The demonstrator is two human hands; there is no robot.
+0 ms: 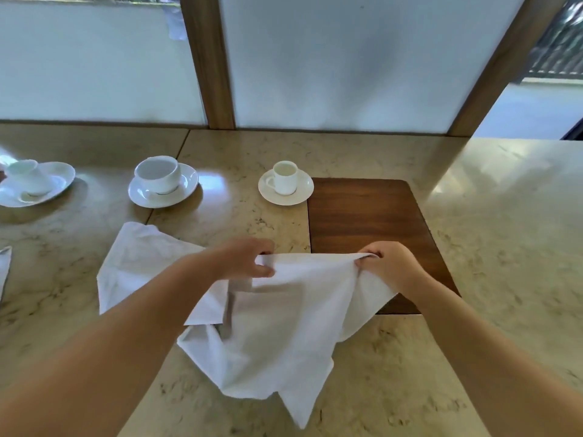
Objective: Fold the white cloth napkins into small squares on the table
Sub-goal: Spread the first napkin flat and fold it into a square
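Observation:
A white cloth napkin [284, 329] hangs loose over the marble table [489, 247], held up by its top edge. My left hand [243, 258] pinches the left end of that edge and my right hand [389, 263] pinches the right end. The cloth sags between them and its lower corners rest crumpled on the table near me. A second white napkin [142, 263] lies spread and wrinkled on the table to the left, partly under my left forearm.
A dark wooden inset [362, 216] sits in the table behind my right hand. Behind the napkins stand a small cup on a saucer [285, 181], a wider cup on a saucer [162, 184] and a tipped cup on a plate [31, 182]. Another white cloth [4, 266] shows at the left edge.

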